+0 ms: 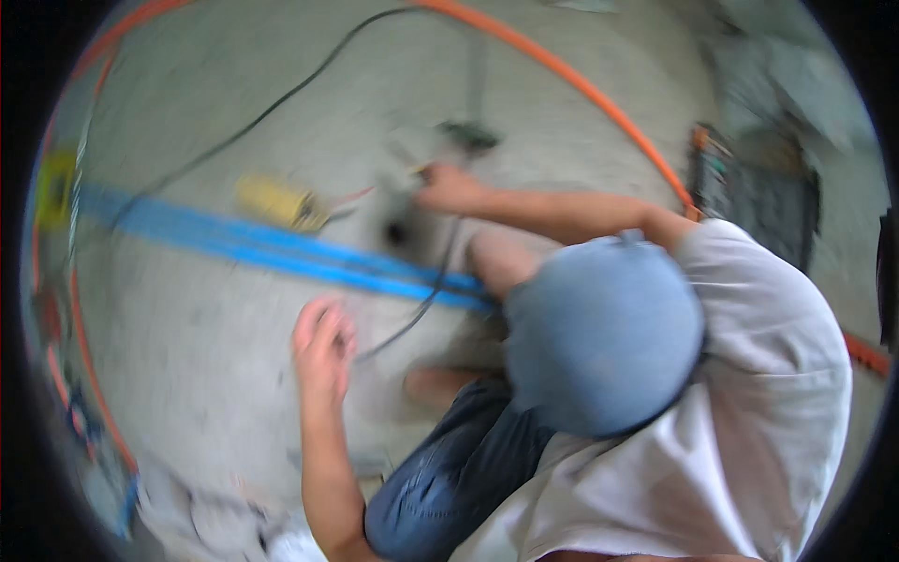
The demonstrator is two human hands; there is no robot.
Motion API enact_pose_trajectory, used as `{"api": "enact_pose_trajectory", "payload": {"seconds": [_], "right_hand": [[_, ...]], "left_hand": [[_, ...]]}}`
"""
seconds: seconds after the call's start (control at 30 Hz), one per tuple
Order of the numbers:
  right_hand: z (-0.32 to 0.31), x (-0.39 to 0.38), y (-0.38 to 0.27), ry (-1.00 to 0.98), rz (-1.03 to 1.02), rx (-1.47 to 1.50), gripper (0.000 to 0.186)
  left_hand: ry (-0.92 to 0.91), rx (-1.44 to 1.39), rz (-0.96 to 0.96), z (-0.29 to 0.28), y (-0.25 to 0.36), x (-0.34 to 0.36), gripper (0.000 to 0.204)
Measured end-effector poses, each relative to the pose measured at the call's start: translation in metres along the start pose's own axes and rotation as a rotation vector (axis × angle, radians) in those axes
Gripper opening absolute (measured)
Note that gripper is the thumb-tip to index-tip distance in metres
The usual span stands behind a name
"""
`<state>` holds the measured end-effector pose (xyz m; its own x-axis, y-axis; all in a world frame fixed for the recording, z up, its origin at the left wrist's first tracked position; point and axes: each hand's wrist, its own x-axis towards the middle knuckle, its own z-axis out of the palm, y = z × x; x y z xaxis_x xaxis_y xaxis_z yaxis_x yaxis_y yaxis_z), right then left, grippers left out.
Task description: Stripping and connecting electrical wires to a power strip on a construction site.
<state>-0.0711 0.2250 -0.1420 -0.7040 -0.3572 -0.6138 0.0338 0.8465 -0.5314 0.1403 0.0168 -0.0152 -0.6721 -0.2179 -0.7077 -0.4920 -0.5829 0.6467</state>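
Note:
Neither of my hands shows. Below me another person crouches in a blue-grey cap (604, 337), a pale shirt (768, 347) and dark jeans (440, 478). That person's upper hand (451, 190) is closed beside a blurred dark tool (398, 225); whether it grips the tool is unclear. The person's lower hand (323, 339) is raised over the floor with curled fingers, its contents unclear. Long blue strips (281, 260) run across the floor between these hands. Left of the dark tool lies a yellow object (276, 201) with a grey end, too blurred to name.
An orange hose (581, 80) arcs over the concrete floor (187, 356). A black cable (272, 112) loops across it. A green object (470, 136) lies beyond the upper hand. At right stands a dark open case (773, 201). Grey sheeting (201, 520) is heaped lower left.

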Motion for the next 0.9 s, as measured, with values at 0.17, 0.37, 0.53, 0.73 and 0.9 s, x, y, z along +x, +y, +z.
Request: {"api": "enact_pose_trajectory", "payload": {"seconds": [0.17,0.37,0.53,0.73,0.9], "right_hand": [[0.013,0.006,-0.014,0.333,-0.451,-0.163,0.047],[0.017,-0.064,-0.025,-0.308,-0.475,0.121,0.039],[0.008,-0.065,-0.008,-0.327,-0.414,0.089,0.039],[0.011,-0.064,-0.002,-0.342,-0.365,0.081,0.038],[0.01,-0.067,-0.002,-0.423,-0.364,0.069,0.036]], "left_hand": [[-0.091,-0.042,0.096,-0.013,-0.007,0.013,0.014],[-0.145,0.042,-0.014,0.001,-0.027,0.045,0.012],[-0.207,0.083,-0.104,0.011,-0.031,0.064,0.013],[-0.155,0.121,-0.065,0.014,-0.032,0.078,0.014],[-0.113,0.206,0.003,0.012,-0.039,0.07,0.013]]}}
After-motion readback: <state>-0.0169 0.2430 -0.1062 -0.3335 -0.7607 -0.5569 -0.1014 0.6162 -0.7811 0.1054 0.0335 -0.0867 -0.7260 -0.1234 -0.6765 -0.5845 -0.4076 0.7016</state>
